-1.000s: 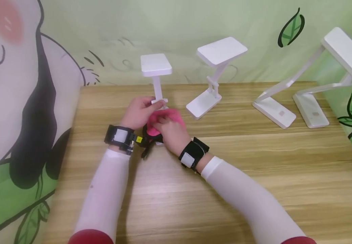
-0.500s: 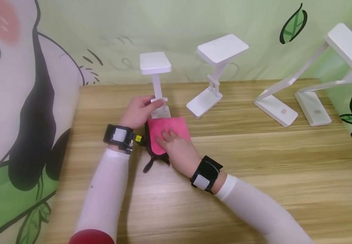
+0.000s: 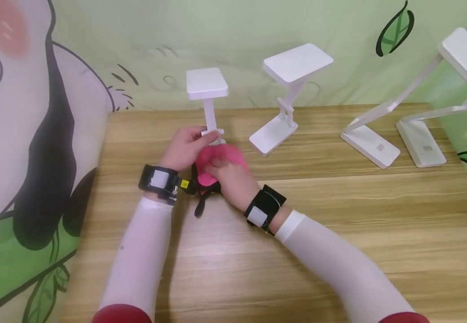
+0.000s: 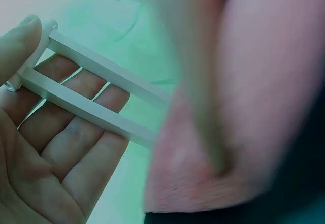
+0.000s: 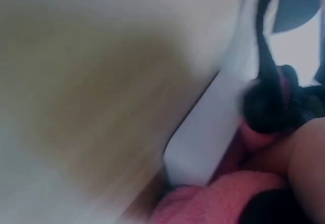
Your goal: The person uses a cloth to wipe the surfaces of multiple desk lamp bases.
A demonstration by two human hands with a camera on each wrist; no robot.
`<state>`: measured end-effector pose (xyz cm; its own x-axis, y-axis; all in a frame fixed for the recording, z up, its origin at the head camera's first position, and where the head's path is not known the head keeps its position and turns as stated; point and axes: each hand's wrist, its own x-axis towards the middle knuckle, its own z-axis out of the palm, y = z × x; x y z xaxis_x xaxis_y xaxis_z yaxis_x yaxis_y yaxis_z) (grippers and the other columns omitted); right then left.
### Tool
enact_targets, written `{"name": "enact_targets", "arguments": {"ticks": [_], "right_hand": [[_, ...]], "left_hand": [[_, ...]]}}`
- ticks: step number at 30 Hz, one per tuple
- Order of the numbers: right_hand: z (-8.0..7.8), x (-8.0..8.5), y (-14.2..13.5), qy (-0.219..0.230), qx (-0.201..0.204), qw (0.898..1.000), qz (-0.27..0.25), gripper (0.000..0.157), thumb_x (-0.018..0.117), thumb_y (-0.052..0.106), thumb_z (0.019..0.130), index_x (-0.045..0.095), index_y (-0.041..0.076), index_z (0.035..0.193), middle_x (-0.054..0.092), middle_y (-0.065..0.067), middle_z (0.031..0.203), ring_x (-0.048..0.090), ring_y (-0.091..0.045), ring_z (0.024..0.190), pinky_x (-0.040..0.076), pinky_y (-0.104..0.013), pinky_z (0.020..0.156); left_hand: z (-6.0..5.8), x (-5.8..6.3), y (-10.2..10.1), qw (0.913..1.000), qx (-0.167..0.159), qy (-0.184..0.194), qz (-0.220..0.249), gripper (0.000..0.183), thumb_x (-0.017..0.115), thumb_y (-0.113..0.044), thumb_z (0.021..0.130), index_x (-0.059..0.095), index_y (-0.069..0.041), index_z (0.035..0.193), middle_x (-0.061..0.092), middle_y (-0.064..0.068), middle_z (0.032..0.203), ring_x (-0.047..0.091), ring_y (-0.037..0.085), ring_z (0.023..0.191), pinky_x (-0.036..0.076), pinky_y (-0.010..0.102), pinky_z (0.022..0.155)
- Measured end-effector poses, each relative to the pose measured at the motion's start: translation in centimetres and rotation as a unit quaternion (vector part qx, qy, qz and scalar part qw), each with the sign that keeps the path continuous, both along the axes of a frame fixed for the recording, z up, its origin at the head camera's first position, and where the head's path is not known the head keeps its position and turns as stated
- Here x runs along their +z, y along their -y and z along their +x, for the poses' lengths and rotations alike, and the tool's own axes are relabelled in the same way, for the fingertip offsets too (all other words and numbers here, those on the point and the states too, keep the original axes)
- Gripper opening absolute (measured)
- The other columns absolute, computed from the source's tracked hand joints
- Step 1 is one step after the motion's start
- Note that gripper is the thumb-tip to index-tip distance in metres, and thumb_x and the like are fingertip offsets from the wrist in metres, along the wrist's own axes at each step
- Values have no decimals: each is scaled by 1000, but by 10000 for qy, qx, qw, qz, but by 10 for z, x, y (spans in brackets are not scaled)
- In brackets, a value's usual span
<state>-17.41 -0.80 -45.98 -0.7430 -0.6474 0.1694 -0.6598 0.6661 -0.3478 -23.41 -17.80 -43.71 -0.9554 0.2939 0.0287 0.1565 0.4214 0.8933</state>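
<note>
At the left of the table stands a white folding desk lamp [image 3: 207,82]. My left hand [image 3: 182,147] grips it at the hinge, and in the left wrist view the thumb lies over the hinge with the fingers behind two thin struts [image 4: 96,97]. A pink fuzzy cloth [image 3: 233,156] with black edging and a black loop covers most of the lamp's base. On top of it my right hand [image 3: 236,183] presses with its fingers, which are blurred. Part of the base [image 5: 200,137] shows beside the pink cloth in the right wrist view.
A second white desk lamp [image 3: 273,133] stands just right of the held one. Two more lamps, one with its base [image 3: 371,146] angled and another [image 3: 421,143] beside it, stand at the right. Behind the wooden table [image 3: 318,202] rises a painted wall [image 3: 144,27].
My right hand slid the cloth toward me along the lamp base, then back up toward the hinge. The left hand has kept its grip on the lamp. The head view has shifted slightly.
</note>
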Motion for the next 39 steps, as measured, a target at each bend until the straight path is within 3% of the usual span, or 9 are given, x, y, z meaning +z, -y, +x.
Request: {"name": "enact_targets", "arguments": {"ticks": [4, 7, 16, 21, 24, 27, 30, 33, 39], "right_hand": [[-15, -4, 4, -194, -266, 9994, 136, 35, 56, 4, 98, 66, 18, 129, 63, -3, 130, 55, -18, 118, 50, -34, 95], [-13, -6, 4, -289, -264, 9989, 241, 37, 58, 5, 97, 65, 18, 131, 63, -3, 129, 55, -18, 117, 51, -34, 93], [33, 4, -24, 576, -313, 9953, 707, 53, 61, -3, 87, 60, 16, 136, 54, -12, 141, 40, -26, 135, 42, -39, 106], [42, 8, -26, 729, -263, 9945, 701, 52, 64, -1, 87, 61, 16, 136, 54, -11, 141, 41, -24, 134, 44, -39, 105], [35, 6, -21, 699, -236, 9952, 642, 54, 60, -3, 87, 60, 17, 137, 55, -9, 141, 42, -22, 133, 43, -37, 106], [20, 1, -12, 413, -128, 9987, 284, 50, 59, -4, 88, 62, 17, 134, 60, -8, 136, 49, -20, 127, 44, -36, 105], [0, -4, -2, -43, -87, 9999, -89, 42, 60, -2, 91, 66, 15, 129, 65, -6, 127, 56, -20, 118, 47, -37, 101], [-14, -6, 5, -245, -237, 9993, -167, 36, 59, 2, 96, 67, 15, 128, 66, -4, 125, 60, -19, 112, 51, -37, 95], [-10, -10, -1, -128, -316, 9993, -136, 46, 58, -2, 93, 62, 16, 134, 59, -7, 137, 48, -22, 128, 45, -39, 103]], "left_hand": [[-1, -2, -1, 9999, -58, -20, 92, 44, 64, -52, 93, 74, -12, 110, 71, 13, 91, 55, 29, 84, 39, 36, 68], [-1, -3, -1, 9999, -6, 4, 156, 45, 64, -53, 92, 75, -13, 110, 70, 14, 90, 54, 28, 85, 39, 36, 69], [-1, -3, -2, 9999, 86, 72, -82, 48, 61, -64, 89, 75, -22, 110, 47, 16, 70, 40, 23, 67, 32, 34, 56], [0, -1, 0, 9999, 128, 40, -84, 44, 62, -63, 89, 75, -27, 111, 46, 15, 72, 38, 21, 69, 32, 34, 60], [0, -1, 0, 9998, 173, 17, -56, 44, 63, -62, 89, 76, -24, 107, 39, 10, 66, 36, 21, 63, 30, 32, 53], [1, 0, 1, 9998, 201, 51, 39, 43, 65, -61, 88, 76, -23, 104, 52, 10, 67, 42, 21, 64, 30, 32, 53], [1, -2, 2, 9998, 176, 67, 75, 41, 65, -57, 90, 76, -21, 106, 69, 9, 84, 52, 23, 76, 37, 33, 62], [0, -3, 1, 9998, 204, 60, 22, 43, 64, -57, 91, 75, -20, 110, 73, 8, 95, 57, 23, 87, 41, 36, 71], [1, 0, -2, 9989, 331, 137, 308, 44, 64, -54, 92, 74, -17, 114, 71, 11, 105, 57, 25, 98, 42, 37, 78]]}}
